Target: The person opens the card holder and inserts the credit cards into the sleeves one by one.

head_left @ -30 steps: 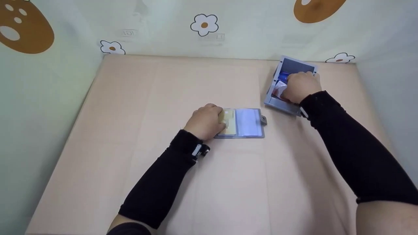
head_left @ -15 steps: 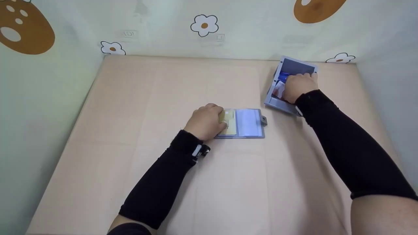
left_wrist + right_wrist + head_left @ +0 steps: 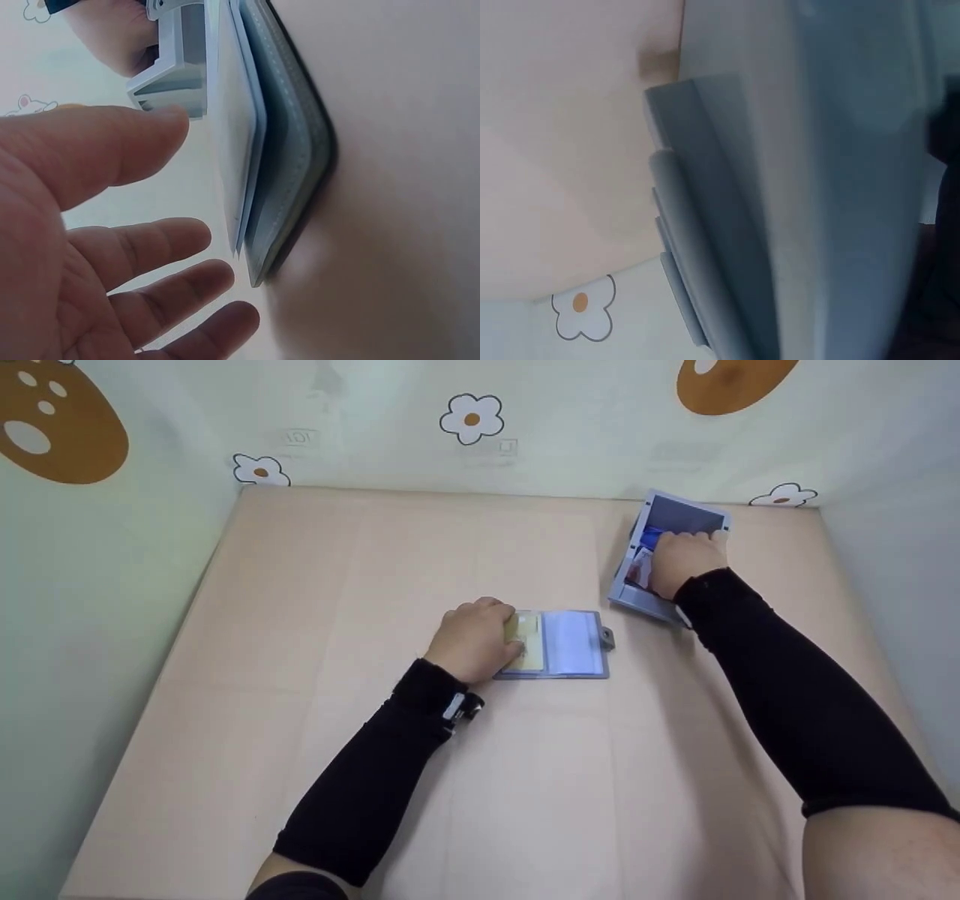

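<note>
Head-view clock. Left hand (image 3: pixel 472 641): fingers extended, thumb and fingers apart, at the 9 o'clock end of the unfolded card wallet (image 3: pixel 574 643); contact unclear. Wallet lies on the table (image 3: pixel 337 585), yellow card (image 3: pixel 532 641) on its 9 o'clock side, clasp tab (image 3: pixel 607 638) at 3 o'clock. Right hand (image 3: pixel 688 562): reaches into the grey box (image 3: pixel 643 601), 2 o'clock from wallet; fingertips hidden, grip cannot be told. White-and-red item (image 3: pixel 641 567) at its 9 o'clock, blue item (image 3: pixel 651 537) at 10.
</note>
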Motion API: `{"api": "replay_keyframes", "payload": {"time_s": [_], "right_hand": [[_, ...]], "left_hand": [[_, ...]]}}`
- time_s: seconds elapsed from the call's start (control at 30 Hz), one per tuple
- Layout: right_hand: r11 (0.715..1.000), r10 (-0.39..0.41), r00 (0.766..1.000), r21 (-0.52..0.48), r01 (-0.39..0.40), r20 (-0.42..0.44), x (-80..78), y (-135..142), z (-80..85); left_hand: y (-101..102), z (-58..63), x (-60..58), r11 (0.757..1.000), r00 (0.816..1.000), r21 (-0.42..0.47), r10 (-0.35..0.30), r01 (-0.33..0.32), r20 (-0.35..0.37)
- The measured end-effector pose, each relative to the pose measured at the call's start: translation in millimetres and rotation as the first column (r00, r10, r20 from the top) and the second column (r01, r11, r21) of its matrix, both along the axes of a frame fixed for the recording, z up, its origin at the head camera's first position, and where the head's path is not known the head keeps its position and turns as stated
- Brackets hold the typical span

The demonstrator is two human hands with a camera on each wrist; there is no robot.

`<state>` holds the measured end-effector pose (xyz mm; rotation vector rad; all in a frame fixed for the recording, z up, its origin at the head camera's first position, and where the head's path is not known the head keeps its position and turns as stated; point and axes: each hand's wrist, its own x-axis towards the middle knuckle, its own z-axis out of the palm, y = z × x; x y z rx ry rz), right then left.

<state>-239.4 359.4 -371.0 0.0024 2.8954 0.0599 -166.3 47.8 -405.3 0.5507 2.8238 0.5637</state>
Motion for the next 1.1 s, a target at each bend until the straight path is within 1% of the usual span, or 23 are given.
{"api": "replay_keyframes", "payload": {"time_s": [0.43, 0.8, 1.0, 1.1], "right_hand": [[0.999, -0.004, 1.000, -0.043, 0.005, 0.019, -5.2, 5.5, -3.9], [0.999, -0.030, 0.998, -0.036, 0.032, 0.051, -3.1, 0.4, 2.9], [0.997, -0.055, 0.998, -0.057, 0.056, 0.029, -4.8, 0.5, 2.1], [0.996, -0.061, 0.998, -0.062, 0.061, 0.002, -4.5, 1.1, 1.7]], "left_hand": [[0.4, -1.3, -1.1, 1.000, 1.000, -0.016, -0.016, 0.016, 0.010], [0.5, -1.6, -1.3, 1.000, 1.000, -0.016, -0.011, 0.011, 0.015], [0.8, -1.4, -2.1, 1.000, 1.000, -0.014, -0.015, 0.015, 0.006], [0.9, -2.0, -2.3, 1.000, 1.000, -0.016, -0.016, 0.016, 0.003]]}}
